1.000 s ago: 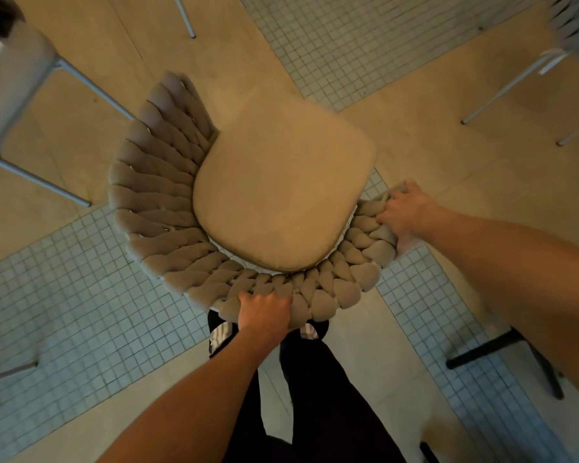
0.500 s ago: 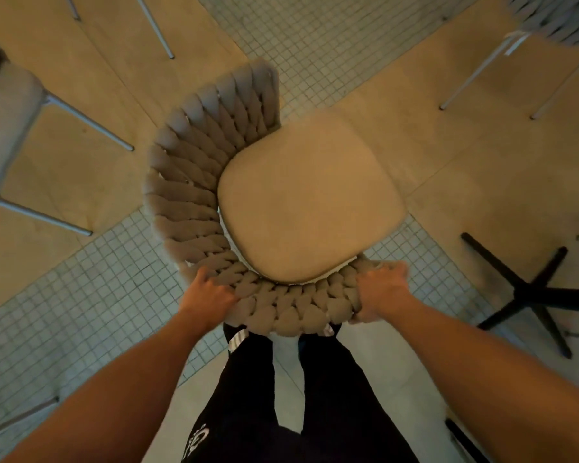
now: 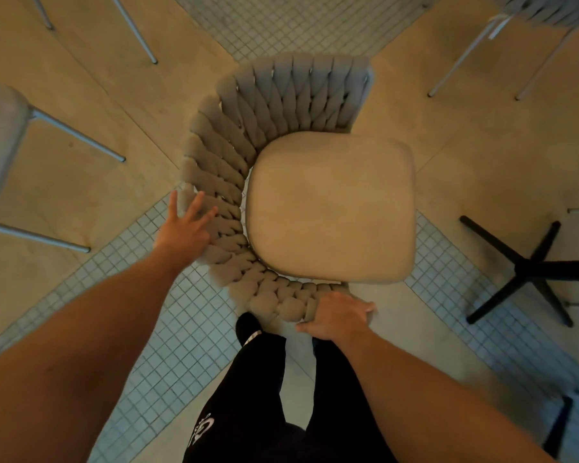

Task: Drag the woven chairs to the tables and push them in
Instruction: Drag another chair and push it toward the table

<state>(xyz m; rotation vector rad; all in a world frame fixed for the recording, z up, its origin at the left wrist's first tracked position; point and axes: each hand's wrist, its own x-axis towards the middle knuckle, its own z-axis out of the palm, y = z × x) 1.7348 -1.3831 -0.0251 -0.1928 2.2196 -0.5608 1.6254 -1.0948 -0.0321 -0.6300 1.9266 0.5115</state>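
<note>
A woven chair (image 3: pixel 328 208) with a beige seat cushion and a thick braided grey backrest stands below me on the floor, its open front facing right. My left hand (image 3: pixel 184 228) lies with straight spread fingers against the outer left side of the braided backrest. My right hand (image 3: pixel 338 317) grips the near end of the braided rim, fingers curled round it. The black cross base of a table (image 3: pixel 528 272) stands on the floor to the chair's right.
Another woven chair (image 3: pixel 545 8) with pale metal legs stands at the top right. A grey seat on metal legs (image 3: pixel 0 135) is at the left edge. My dark trouser legs (image 3: pixel 264 379) are right behind the chair. Floor is tan slabs and small grey tiles.
The chair has turned clockwise, its open front swinging toward the table base. My left hand let go of the rim and now lies flat on the backrest's side. My right hand keeps its grip.
</note>
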